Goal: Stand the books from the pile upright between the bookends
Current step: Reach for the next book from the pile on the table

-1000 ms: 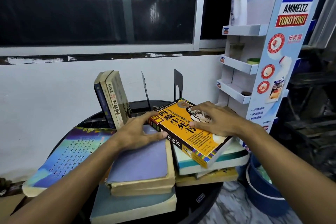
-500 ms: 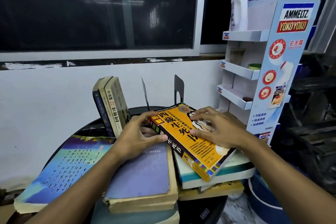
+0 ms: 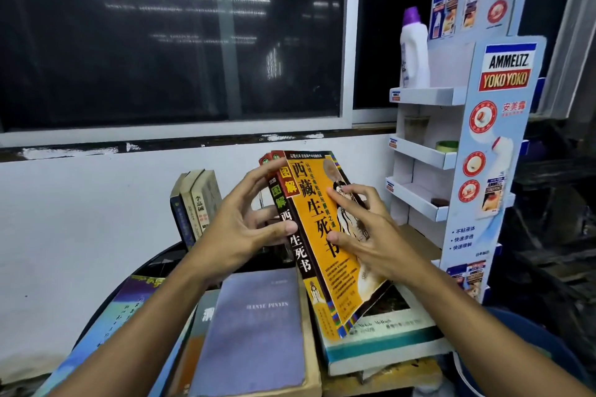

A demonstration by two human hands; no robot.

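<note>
An orange and black book (image 3: 317, 222) is tilted up almost on end, its lower corner resting on a white and teal book (image 3: 383, 337) of the pile. My left hand (image 3: 238, 229) grips its spine side, thumb on the spine and fingers behind. My right hand (image 3: 364, 235) lies on the front cover with fingers spread. A purple-covered book (image 3: 258, 329) lies flat in front on the pile. Three books (image 3: 196, 206) stand upright at the back left. The bookends are hidden behind the lifted book and my hands.
A large blue book (image 3: 129, 303) lies flat at the left on the round black table (image 3: 161, 258). A white cardboard display shelf (image 3: 429, 151) with a white bottle (image 3: 414, 48) stands at the right. White wall and a dark window are behind.
The orange book has risen from lying flat on the pile to nearly upright, pivoting on its lower corner. Both hands rose with it, and the camera has moved closer.
</note>
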